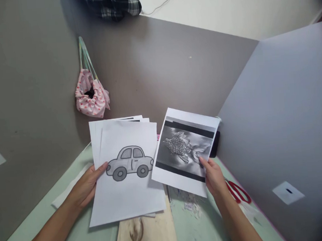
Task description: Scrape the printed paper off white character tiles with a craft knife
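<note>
Up close, the left hand point(85, 186) grips a stack of sheets point(125, 168) at its left edge, thumb laid flat across the top page beside a drawn grey car, the other fingers hidden under the paper. The stack is fanned slightly, so the edges of lower pages show along the top and left. The right hand point(214, 175) pinches a fish print point(184, 150) at its lower right corner, thumb on the printed face, the remaining fingers behind it. That print tilts, and its left edge overlaps the right edge of the stack.

Below the papers lies a wooden board point(146, 233) on a pale green table point(41, 226), with paper scraps point(191, 205) just beside the board's right edge. Red scissors point(239, 192) lie to the right of the right wrist, close to the grey partition point(289, 125) that closes off that side. Another partition stands along the back and left, meeting in a corner where a pink drawstring pouch point(91, 96) hangs. A dark object behind the fish print's right edge is too hidden to identify. Bare tabletop shows to the left of the left forearm, where a white strip point(68, 189) lies.
</note>
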A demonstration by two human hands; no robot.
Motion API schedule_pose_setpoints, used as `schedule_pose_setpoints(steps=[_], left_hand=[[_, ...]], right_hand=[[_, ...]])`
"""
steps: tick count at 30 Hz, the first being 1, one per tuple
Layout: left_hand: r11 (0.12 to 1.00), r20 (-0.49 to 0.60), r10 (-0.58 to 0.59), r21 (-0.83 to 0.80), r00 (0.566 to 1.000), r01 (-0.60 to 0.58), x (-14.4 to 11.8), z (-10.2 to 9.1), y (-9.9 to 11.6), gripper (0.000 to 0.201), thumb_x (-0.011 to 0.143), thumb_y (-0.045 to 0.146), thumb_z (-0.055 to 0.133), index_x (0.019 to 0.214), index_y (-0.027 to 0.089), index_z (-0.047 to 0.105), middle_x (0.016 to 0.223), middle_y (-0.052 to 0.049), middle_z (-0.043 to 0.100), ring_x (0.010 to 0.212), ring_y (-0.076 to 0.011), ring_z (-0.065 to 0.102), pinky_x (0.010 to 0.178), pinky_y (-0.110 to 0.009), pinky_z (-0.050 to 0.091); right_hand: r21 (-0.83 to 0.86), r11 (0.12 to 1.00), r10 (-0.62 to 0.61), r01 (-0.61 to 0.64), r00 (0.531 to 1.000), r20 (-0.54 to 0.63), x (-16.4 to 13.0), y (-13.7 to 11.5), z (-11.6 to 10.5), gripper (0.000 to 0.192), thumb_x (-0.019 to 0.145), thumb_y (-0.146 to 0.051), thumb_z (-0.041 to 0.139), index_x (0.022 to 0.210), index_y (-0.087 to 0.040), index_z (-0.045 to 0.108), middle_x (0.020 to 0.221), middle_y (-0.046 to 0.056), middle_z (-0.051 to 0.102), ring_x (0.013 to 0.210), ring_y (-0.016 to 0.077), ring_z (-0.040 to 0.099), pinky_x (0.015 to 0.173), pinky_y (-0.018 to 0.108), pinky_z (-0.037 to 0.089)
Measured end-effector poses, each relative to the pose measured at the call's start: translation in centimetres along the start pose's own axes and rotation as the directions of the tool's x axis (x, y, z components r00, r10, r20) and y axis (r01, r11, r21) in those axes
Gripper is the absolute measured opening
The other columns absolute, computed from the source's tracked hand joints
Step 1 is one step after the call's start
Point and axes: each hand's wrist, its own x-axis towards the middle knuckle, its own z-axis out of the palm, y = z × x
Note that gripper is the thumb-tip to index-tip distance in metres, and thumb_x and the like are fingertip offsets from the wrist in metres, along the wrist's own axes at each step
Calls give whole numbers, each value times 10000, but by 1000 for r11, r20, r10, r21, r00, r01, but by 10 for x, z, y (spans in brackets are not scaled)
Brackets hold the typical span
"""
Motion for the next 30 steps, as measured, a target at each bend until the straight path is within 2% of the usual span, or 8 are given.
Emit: schedule_pose_setpoints(steps=[5, 10, 13, 17, 23, 26, 30], left_hand=[[1000, -24, 11, -15, 1000, -12, -1, -6, 8, 500, 708, 267, 864, 1161, 141, 692, 983, -122, 793, 852, -325, 768, 711, -362, 657], [993, -81, 98, -51, 992, -103, -4, -23, 24, 386, 778, 207, 784, 1150, 179, 688, 862, -50, 799, 697, -249, 769, 664, -322, 655], [988, -94, 121, -82, 988, -128, -7, -26, 28, 341, 807, 221, 748, 1142, 214, 685, 829, -20, 795, 671, -235, 764, 667, -332, 657], [991, -53, 86, -96, 995, -90, -11, -8, 20, 377, 775, 249, 784, 1138, 215, 689, 859, -43, 797, 703, -254, 767, 685, -356, 659], [999, 8, -20, -36, 1000, 20, -13, 30, -10, 440, 760, 273, 820, 1165, 167, 684, 980, -99, 793, 838, -298, 769, 720, -374, 648], [1000, -11, -20, 11, 1000, 21, -13, 38, -24, 487, 784, 310, 808, 1227, 183, 653, 1045, -100, 786, 893, -298, 765, 746, -366, 639], [998, -74, 34, 57, 997, -30, -10, 35, -30, 521, 788, 300, 807, 1269, 217, 626, 1098, -74, 778, 918, -277, 763, 767, -343, 630]], right_hand=[[-17, 1000, -17, 17, 1000, 26, -1, 0, 1, 410, 604, -419, 880, 940, -214, 763, 872, 34, 784, 852, 272, 720, 795, 376, 544], [-16, 999, -46, 46, 999, 29, -2, -3, 2, 439, 629, -421, 868, 1008, -230, 754, 948, 29, 784, 847, 256, 707, 792, 359, 523], [-11, 999, -47, 48, 998, 43, -6, -5, 8, 422, 641, -430, 865, 994, -229, 752, 951, 27, 783, 849, 251, 699, 794, 349, 513], [-23, 1000, -3, 6, 989, 148, -25, -5, 28, 405, 672, -446, 852, 991, -216, 752, 951, 39, 780, 840, 258, 692, 784, 350, 513], [-64, 993, 110, -95, 948, 299, -64, 9, 66, 396, 723, -503, 806, 985, -211, 749, 908, 28, 774, 816, 253, 694, 718, 331, 529], [-83, 985, 168, -149, 928, 331, -76, 13, 77, 411, 717, -507, 809, 996, -212, 745, 848, 9, 768, 743, 234, 693, 654, 316, 537], [-90, 974, 227, -208, 907, 354, -80, 15, 81, 421, 719, -508, 805, 1007, -209, 739, 835, 6, 765, 697, 219, 688, 616, 302, 533]])
